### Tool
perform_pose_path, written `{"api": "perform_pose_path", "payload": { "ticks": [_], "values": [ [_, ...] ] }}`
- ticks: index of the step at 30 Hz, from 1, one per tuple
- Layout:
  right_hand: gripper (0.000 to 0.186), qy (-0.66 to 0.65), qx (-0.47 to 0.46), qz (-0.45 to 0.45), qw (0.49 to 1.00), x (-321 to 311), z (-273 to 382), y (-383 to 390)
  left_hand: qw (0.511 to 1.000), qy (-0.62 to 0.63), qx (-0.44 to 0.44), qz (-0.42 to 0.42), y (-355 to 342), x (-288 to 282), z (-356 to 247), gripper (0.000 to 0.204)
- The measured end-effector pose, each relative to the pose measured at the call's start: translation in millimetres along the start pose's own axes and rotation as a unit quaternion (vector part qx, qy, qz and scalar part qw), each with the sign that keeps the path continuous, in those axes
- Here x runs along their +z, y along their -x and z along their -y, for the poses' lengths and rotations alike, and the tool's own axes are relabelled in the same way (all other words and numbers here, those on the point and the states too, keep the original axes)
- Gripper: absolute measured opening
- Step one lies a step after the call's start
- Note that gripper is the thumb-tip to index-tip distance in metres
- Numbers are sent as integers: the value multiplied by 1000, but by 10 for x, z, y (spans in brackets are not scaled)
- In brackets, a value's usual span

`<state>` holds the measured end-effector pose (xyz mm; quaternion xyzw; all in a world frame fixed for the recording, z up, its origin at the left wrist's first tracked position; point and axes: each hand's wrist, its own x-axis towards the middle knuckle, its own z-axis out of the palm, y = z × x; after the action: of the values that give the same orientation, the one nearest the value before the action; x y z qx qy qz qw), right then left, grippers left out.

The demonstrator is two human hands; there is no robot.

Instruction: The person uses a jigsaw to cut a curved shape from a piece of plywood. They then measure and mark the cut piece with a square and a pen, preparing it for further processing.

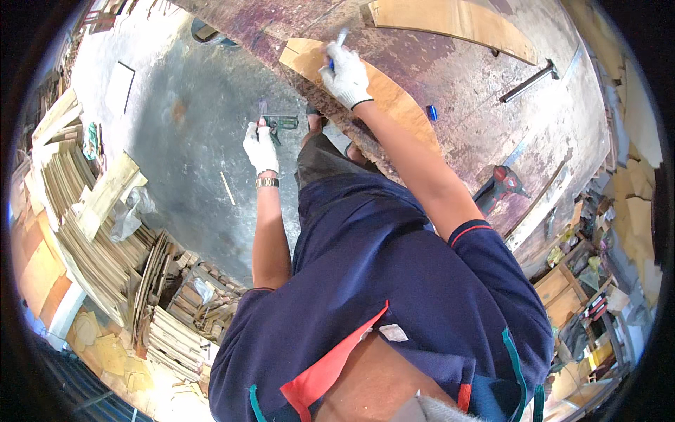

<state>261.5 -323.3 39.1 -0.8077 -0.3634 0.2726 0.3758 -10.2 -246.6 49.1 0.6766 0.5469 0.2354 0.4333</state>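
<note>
My right hand (346,77), in a white knitted glove, is closed around a slim pen-like marker (342,36) with a whitish end and a blue part. It is over a curved wooden board (394,105) at the bench edge, which carries a short dark line near its left end. My left hand (261,149), also gloved, is off the bench to the left. Its fingers are closed on a small dark green and black tool (283,122), whose exact kind I cannot make out. A small blue cap-like piece (432,112) lies right of the board.
On the worn bench (450,77) lie a second curved board (457,27), a dark metal bar (527,82) and a red and black power tool (500,186). Stacked curved wood strips (84,239) stand at the left. A thin stick (228,188) lies on the grey floor (190,133).
</note>
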Motion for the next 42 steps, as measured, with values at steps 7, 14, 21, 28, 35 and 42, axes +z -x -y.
{"api": "perform_pose_path", "payload": {
  "ticks": [7, 14, 21, 28, 35, 42],
  "values": [
    [25, 167, -244, -123, 947, 86, 16, 3, 997, 59, -53, -1, 87, 45, 40, 30],
    [23, 124, -247, -119, 954, 26, -4, 45, 995, 84, -60, -18, 124, 76, 133, 29],
    [22, 188, -275, -57, 941, 45, -122, 94, 993, 98, -59, -13, 230, 92, 82, 25],
    [30, -41, -92, -58, 993, -30, -210, 38, 994, 109, -23, -4, 262, 41, 7, 24],
    [26, 180, -252, -82, 947, -32, -150, 113, 992, 121, -32, -23, 306, 91, 71, 26],
    [15, -127, -67, -206, 968, -13, -322, -54, 995, 93, -38, 4, 328, 150, -124, 29]
  ]
}}
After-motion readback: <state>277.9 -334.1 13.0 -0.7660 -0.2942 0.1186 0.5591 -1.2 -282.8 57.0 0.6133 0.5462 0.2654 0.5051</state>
